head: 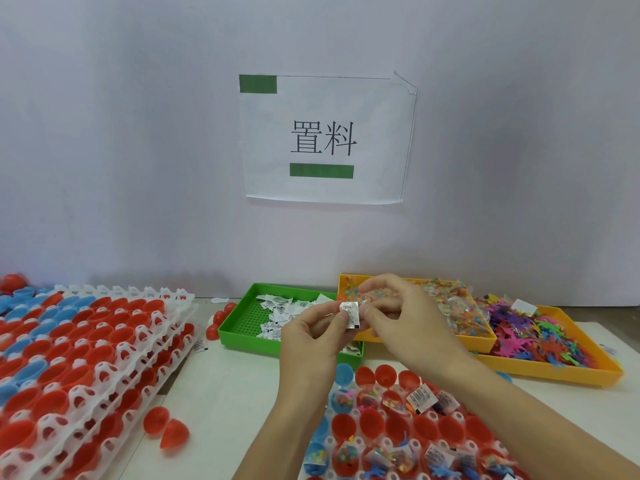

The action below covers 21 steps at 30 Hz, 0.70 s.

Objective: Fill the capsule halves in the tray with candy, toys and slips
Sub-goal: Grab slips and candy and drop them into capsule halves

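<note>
Two bare forearms at a workbench.
The left hand (311,336) and right hand (403,317) wear no gloves, rings, watch or sleeves.

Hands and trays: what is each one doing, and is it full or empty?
Left hand: pinches the paper slip.
Right hand: holds a candy packet, touches the slip.
Green tray: partly filled with slips.
Candy tray: heaped with packets.
Toy tray: heaped with toys.
Capsule tray: some halves filled, some empty.
Stacked trays: empty halves.
</note>
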{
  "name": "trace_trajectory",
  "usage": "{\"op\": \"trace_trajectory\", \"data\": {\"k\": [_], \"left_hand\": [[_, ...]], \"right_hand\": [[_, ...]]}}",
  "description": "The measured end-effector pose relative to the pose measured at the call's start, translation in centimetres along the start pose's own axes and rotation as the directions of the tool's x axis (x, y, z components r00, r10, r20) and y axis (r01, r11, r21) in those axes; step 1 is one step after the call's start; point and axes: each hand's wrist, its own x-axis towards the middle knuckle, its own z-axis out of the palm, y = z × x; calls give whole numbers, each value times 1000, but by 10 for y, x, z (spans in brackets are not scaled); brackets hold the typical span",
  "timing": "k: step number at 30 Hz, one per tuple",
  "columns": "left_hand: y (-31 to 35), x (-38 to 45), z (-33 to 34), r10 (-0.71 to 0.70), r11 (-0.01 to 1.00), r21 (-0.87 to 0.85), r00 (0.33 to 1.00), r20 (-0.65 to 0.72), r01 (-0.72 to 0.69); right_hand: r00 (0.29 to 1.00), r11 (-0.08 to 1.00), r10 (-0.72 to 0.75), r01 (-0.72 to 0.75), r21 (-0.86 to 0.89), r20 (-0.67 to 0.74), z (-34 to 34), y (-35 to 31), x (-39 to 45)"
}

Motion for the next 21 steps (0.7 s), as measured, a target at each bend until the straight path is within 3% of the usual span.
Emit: {"op": "trace_trajectory", "data": {"k": [5,14,21], "left_hand": [[1,-2,1,14,1000,19,1000,24,-15],[-1,-2,4,-12,999,35,1000,-1,12],[-2,-8,15,26,997,77,999,48,-29]], "right_hand": [[1000,996,-20,20,-85,-10,-1,1,-1],[1000,1000,-12,12,-8,9,-5,5,-5],[996,998,27,-22,56,-79,-6,7,-10]]}}
